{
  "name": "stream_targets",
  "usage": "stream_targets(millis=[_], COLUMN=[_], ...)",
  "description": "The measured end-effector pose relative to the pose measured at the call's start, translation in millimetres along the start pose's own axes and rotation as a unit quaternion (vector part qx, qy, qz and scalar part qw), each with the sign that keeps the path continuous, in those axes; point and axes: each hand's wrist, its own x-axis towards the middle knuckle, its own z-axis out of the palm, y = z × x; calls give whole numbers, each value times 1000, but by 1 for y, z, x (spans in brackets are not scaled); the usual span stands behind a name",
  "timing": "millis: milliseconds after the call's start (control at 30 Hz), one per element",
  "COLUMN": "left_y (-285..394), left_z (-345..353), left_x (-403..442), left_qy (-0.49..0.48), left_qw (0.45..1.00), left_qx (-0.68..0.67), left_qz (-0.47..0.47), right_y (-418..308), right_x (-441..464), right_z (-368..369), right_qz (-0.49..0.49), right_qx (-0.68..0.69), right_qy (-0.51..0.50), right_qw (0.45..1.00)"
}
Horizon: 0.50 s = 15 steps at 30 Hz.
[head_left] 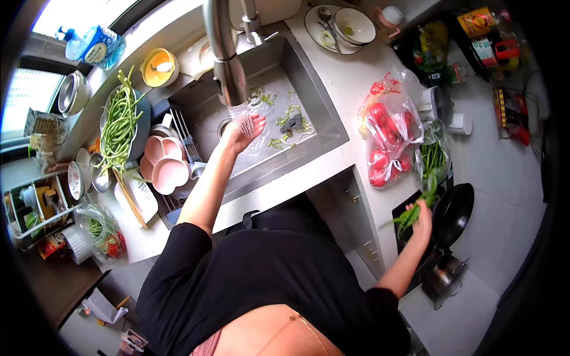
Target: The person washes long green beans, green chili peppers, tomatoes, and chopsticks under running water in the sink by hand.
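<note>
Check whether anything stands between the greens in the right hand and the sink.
Nothing visible seems to block the greens in the right hand, though the bag of red produce sits close beside the straight line to the sink; the left hand is over its basin.

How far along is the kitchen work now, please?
Probably done: green beans lie heaped in a bowl; green cuttings in the sink suggest trimming. In hand: the right hand holds green vegetables; the left hand is under running water. Probably left: bagged red vegetables, and clearing the cuttings.
</note>
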Motion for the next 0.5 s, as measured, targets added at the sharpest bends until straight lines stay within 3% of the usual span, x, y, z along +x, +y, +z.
stream_targets(millis=[67,133,233,300,333,367,400,433,467,500], left_y=[-2,-1,-4,-3,-2,3,9,17,15,24], left_z=[-3,-2,7,14,14,13,12,34,-21,-5], left_x=[-2,-7,-14,-23,-27,-30,-33,-47,-14,-35], left_qy=[-6,-7,-20,-46,-94,-141,-186,-110,-220,-97], left_qw=[1000,1000,1000,999,995,989,980,993,975,992], left_qx=[-12,-8,0,6,-21,-46,-68,-32,-34,53], left_qz=[-5,-13,-16,-10,-13,-11,-8,21,14,58], right_y=[-41,-86,-105,-93,-50,-28,-2,23,45,66], right_x=[-66,-128,-169,-171,-132,-140,-138,-134,-129,-124], right_z=[3,55,187,293,347,395,435,466,491,509], right_qz=[-90,-238,-182,-16,0,55,93,100,108,102], right_qx=[28,39,-62,-144,-171,-177,-136,-135,-134,-139], right_qy=[-34,-144,-278,-472,-563,-554,-621,-653,-682,-704], right_qw=[995,960,941,870,809,812,766,739,710,689])
